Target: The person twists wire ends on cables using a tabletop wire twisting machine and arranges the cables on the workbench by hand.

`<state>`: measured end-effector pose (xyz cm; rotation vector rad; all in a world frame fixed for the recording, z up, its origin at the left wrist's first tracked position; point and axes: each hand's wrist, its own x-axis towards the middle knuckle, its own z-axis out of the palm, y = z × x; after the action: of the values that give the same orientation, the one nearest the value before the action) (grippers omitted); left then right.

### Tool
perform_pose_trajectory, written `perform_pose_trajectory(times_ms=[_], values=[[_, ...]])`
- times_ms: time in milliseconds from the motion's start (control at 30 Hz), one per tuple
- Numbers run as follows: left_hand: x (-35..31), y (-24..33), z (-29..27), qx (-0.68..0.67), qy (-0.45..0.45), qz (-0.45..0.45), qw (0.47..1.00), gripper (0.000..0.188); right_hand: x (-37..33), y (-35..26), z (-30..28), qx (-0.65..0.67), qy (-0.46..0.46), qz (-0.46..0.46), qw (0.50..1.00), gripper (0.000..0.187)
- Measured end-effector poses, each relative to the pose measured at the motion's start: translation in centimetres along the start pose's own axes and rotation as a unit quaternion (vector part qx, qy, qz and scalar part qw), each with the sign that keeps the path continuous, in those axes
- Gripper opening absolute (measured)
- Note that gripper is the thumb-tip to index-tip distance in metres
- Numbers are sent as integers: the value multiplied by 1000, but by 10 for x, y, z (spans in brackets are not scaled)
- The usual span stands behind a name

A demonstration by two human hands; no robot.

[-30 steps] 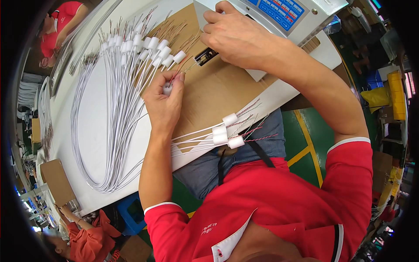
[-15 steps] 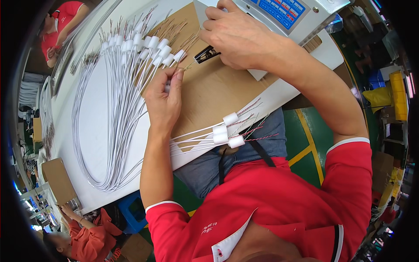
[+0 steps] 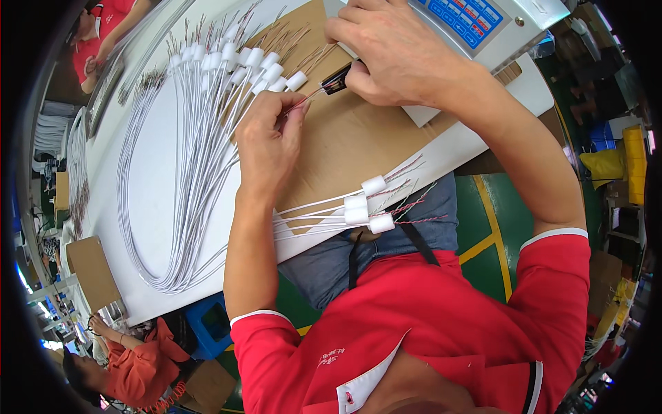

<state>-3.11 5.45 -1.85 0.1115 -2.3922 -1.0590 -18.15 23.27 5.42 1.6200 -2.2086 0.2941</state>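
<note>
Pinching thin reddish wires [image 3: 314,94] over flat cardboard [image 3: 352,148]: left grip [image 3: 270,134].

At lower centre, I observe a red short-sleeved shirt [image 3: 448,317] with white cuff trim [image 3: 555,233]; above, blue jeans [image 3: 310,272] and black straps [image 3: 420,246].

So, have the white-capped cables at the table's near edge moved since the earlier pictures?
No; against the table, the white-capped cables lie as before.

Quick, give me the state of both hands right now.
Left hand: closed, pinching thin wires between thumb and finger.
Right hand: closed, holding a black clip.
</note>
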Motion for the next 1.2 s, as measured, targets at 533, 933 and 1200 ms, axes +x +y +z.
perform_pose_trajectory(times_ms=[533,933,1200], values=[[6,-9,-4,-161,-29,-103,981,11,2,-2,-8,-4,-51,3,999,37],[9,-23,-8,-424,-75,-202,880,17,-3,-18,-3,44,-6,-77,996,26],[8,-22,-8,-396,-72,-199,894,20,-9,-47,52,29,89,-52,994,17]])
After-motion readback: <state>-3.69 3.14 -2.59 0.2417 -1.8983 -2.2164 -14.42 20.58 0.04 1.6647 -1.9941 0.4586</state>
